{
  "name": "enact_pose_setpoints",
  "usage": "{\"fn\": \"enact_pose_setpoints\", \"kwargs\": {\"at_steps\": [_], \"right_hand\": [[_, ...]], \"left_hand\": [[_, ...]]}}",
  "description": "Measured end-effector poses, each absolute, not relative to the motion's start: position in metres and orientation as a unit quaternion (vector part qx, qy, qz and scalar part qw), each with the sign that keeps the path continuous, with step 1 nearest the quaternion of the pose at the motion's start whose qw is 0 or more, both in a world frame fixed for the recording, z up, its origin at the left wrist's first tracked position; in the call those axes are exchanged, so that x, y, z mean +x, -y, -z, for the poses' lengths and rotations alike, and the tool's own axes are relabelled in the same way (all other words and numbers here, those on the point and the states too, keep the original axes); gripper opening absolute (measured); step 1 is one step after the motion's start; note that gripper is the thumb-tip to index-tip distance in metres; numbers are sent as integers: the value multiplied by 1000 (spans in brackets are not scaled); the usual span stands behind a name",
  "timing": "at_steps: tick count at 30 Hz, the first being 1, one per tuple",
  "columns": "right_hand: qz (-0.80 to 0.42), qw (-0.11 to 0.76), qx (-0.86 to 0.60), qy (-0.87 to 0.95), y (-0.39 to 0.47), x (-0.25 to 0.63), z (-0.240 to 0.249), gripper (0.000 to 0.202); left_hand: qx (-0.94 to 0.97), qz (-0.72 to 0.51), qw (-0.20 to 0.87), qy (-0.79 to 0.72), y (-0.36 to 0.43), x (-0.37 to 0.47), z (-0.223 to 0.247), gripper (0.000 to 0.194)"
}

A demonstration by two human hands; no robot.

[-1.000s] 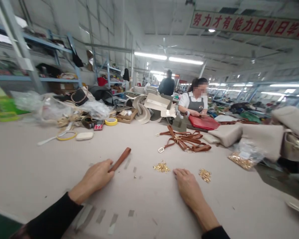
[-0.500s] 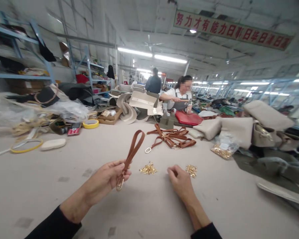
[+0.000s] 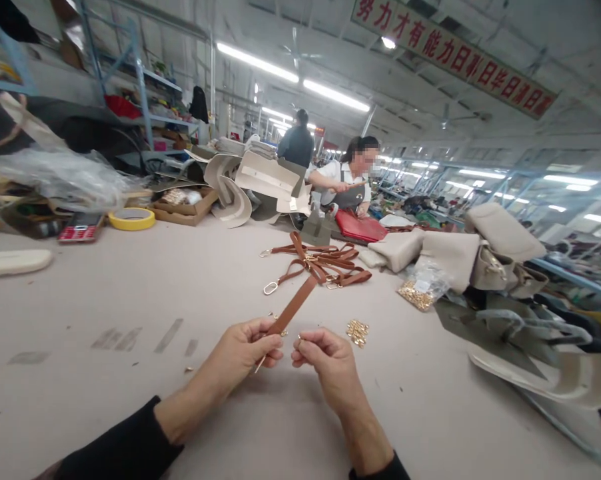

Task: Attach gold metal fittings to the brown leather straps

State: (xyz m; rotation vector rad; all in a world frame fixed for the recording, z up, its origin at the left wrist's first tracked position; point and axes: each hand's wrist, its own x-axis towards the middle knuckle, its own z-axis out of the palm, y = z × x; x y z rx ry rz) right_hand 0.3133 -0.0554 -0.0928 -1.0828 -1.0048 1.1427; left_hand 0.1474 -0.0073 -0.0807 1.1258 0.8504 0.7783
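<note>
My left hand (image 3: 248, 348) is closed around a brown leather wrist strap (image 3: 296, 301), its loop pointing up and away to the right. A thin end of its metal clasp pokes out below the fingers. Just right of it, my right hand (image 3: 328, 357) pinches a tiny gold-coloured metal piece (image 3: 298, 339) between thumb and forefinger, apart from the strap. One heap of small gold pieces is mostly hidden behind my left hand. A second heap of gold pieces (image 3: 357, 333) lies beyond my right hand. Further back rests a pile of similar brown straps (image 3: 310, 259) with gold clasps.
A plastic bag of gold fittings (image 3: 420, 290) and beige bags (image 3: 448, 257) lie at the right. Yellow tape (image 3: 131, 219), a cardboard box (image 3: 185, 212) and a white oval object (image 3: 15, 263) are at the left. Across the table a person handles a red leather piece (image 3: 360, 225).
My right hand has come from beside the gold heaps to the strap, now pinching a small piece. My left hand has turned the strap edge-on and tilted it right. The view has shifted.
</note>
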Motion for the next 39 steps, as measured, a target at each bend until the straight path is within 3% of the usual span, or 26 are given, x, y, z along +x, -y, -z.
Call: {"fn": "enact_pose_setpoints", "kwargs": {"at_steps": [10, 22, 31, 39], "right_hand": [[-481, 552, -482, 482, 52, 302, 94, 21], [-423, 531, -512, 526, 54, 305, 99, 10], [-445, 545, -490, 515, 54, 303, 100, 12], [-427, 561, -492, 510, 56, 299, 99, 13]], "left_hand": [[556, -356, 695, -284, 19, 147, 82, 28], [645, -371, 598, -299, 23, 144, 88, 25], [635, -354, 613, -310, 24, 144, 83, 27], [733, -346, 482, -333, 23, 141, 85, 27]]}}
